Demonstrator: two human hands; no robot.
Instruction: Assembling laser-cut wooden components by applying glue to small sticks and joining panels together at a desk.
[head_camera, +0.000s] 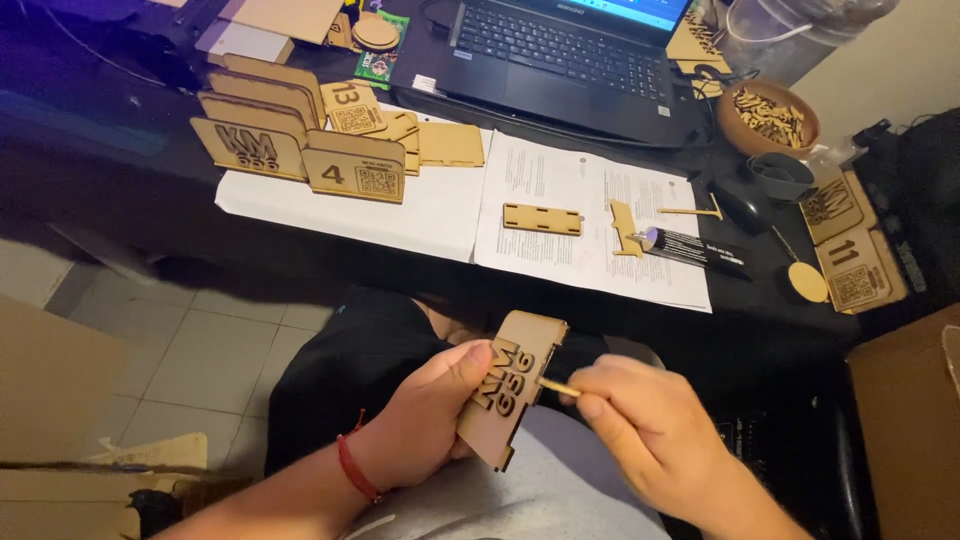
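Note:
My left hand grips a flat wooden sign plaque with raised cut-out characters on its face, held tilted over my lap. My right hand pinches a thin wooden stick whose tip touches the plaque's face beside the characters. A red cord circles my left wrist. On the desk above lie a slotted wooden base strip, a small wooden bracket and a dark glue tube on printed paper sheets.
Several finished wooden signs stand at the desk's left on white paper. A black laptop sits at the back. A wooden bowl of small pieces, more plaques and a cardboard box are at the right. Tiled floor lies lower left.

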